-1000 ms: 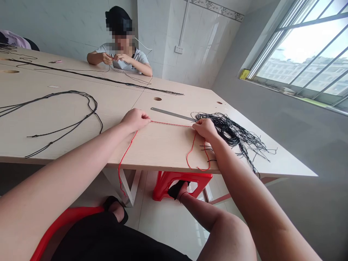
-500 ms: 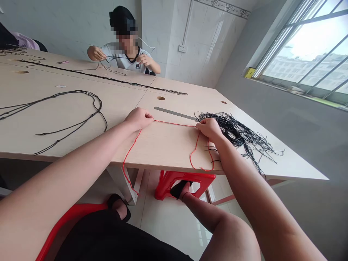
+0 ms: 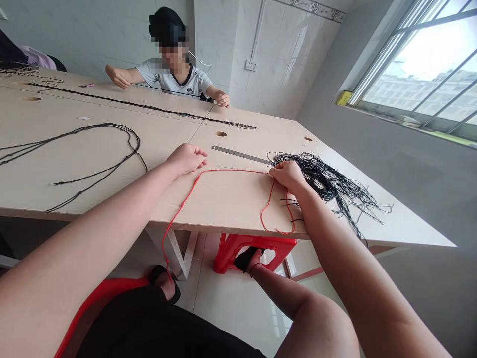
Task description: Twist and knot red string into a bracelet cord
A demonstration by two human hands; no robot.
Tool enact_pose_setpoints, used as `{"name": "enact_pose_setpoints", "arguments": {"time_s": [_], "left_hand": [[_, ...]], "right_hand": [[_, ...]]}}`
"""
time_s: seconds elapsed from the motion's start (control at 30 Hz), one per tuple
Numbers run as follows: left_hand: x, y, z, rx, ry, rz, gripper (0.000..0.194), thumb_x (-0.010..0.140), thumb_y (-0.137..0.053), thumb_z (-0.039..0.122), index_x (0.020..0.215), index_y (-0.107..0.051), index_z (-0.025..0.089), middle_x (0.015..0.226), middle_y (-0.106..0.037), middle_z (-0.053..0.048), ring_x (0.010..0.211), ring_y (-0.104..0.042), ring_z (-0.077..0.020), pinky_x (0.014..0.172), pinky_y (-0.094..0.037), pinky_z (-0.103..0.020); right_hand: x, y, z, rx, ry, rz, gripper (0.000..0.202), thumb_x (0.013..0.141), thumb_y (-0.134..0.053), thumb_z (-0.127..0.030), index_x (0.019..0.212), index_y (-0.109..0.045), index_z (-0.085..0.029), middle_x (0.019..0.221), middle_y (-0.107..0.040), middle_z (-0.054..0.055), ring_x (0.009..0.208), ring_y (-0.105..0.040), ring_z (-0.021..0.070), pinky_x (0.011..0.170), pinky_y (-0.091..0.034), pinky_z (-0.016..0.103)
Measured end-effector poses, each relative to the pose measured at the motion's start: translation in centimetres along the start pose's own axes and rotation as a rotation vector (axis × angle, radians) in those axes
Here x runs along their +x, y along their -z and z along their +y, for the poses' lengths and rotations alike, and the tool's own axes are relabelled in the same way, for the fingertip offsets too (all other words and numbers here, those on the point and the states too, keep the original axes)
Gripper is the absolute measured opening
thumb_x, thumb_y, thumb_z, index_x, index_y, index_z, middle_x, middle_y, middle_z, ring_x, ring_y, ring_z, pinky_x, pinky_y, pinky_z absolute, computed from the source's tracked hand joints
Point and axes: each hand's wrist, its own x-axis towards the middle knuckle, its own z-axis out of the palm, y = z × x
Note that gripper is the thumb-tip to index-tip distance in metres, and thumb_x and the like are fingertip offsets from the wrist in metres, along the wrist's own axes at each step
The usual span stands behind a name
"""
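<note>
A red braided cord point(image 3: 231, 170) runs across the table and bends down over its front edge, where one end hangs loose. My right hand point(image 3: 287, 175) pinches the cord near its other end, and two thin red tails loop down below those fingers. Just above the bend, my left hand point(image 3: 188, 158) is off the cord with loosely curled, parted fingers and nothing in them. Behind the cord lies a steel ruler point(image 3: 240, 153), its right end close to my right hand. Beside that hand is a tangled bundle of black cords point(image 3: 322, 181).
Looped black cords point(image 3: 108, 127) lie at the left of the table point(image 3: 219, 209). A long black strand bundle point(image 3: 149, 107) crosses farther back. Opposite, a co-worker point(image 3: 182, 74) stretches a dark cord between both hands. A red stool point(image 3: 257, 246) stands under the table.
My left hand has let go of the red cord and moved slightly left. The cord's left part now lies on the table, its end hanging lower. The co-worker's hands have spread apart.
</note>
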Motion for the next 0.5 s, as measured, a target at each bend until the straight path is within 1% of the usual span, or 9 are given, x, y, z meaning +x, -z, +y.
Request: {"name": "enact_pose_setpoints", "arguments": {"time_s": [0.07,0.13,0.23,0.3,0.33,0.4,0.5], "left_hand": [[-0.16,0.0,0.04,0.019,-0.028,-0.004,0.021,0.071,-0.061,0.026,0.09,-0.069,0.019,0.093,-0.076,-0.006,0.079,-0.067,-0.0172,0.058,-0.047,-0.025],[-0.41,0.05,0.11,0.04,-0.076,-0.027,0.019,0.068,-0.065,0.034,0.081,-0.07,0.021,0.088,-0.075,-0.003,0.08,-0.066,-0.0181,0.064,-0.048,-0.027],[-0.82,0.26,0.24,0.114,-0.193,-0.155,0.023,0.061,-0.072,0.042,0.072,-0.07,0.023,0.08,-0.072,0.0,0.078,-0.064,-0.0185,0.067,-0.047,-0.027],[-0.98,0.39,0.29,0.191,-0.258,-0.235,0.02,0.059,-0.071,0.04,0.07,-0.07,0.024,0.077,-0.072,0.001,0.075,-0.064,-0.0184,0.066,-0.047,-0.027],[-1.02,0.42,0.29,0.224,-0.274,-0.25,0.017,0.059,-0.07,0.038,0.069,-0.071,0.024,0.076,-0.072,0.001,0.074,-0.064,-0.0185,0.065,-0.047,-0.027],[-1.01,0.35,0.3,0.259,-0.271,-0.229,0.012,0.06,-0.066,0.033,0.067,-0.07,0.024,0.076,-0.072,0.0,0.074,-0.064,-0.0193,0.066,-0.047,-0.028],[-0.86,-0.03,0.34,0.284,-0.255,-0.151,0.01,0.062,-0.061,0.029,0.065,-0.069,0.023,0.075,-0.072,-0.001,0.074,-0.064,-0.0202,0.065,-0.047,-0.028]], "right_hand": [[0.06,-0.01,0.05,0.002,0.005,0.0,0.011,0.063,-0.06,-0.028,0.067,-0.063,-0.018,0.057,-0.051,-0.001,0.053,-0.044,0.0126,0.05,-0.034,0.026],[0.14,-0.04,0.09,0.003,0.009,0.002,0.011,0.063,-0.06,-0.028,0.068,-0.063,-0.018,0.058,-0.052,-0.001,0.054,-0.044,0.0125,0.05,-0.034,0.026],[0.25,-0.08,0.1,0.003,0.011,0.007,0.011,0.063,-0.06,-0.028,0.067,-0.063,-0.018,0.058,-0.052,-0.001,0.054,-0.043,0.0124,0.051,-0.034,0.026],[0.29,-0.07,0.06,0.001,0.01,0.011,0.01,0.063,-0.06,-0.028,0.066,-0.062,-0.019,0.057,-0.052,-0.001,0.054,-0.043,0.0124,0.051,-0.034,0.026],[0.28,-0.06,0.02,0.0,0.01,0.012,0.009,0.063,-0.06,-0.028,0.065,-0.061,-0.019,0.057,-0.051,-0.002,0.053,-0.043,0.0123,0.051,-0.033,0.026],[0.26,-0.02,-0.05,-0.001,0.011,0.013,0.008,0.063,-0.059,-0.027,0.063,-0.059,-0.019,0.056,-0.05,-0.002,0.052,-0.042,0.0118,0.05,-0.032,0.026],[0.25,0.02,-0.11,-0.003,0.012,0.011,0.008,0.064,-0.058,-0.027,0.062,-0.059,-0.019,0.055,-0.05,-0.003,0.051,-0.041,0.0115,0.05,-0.031,0.026]]}}
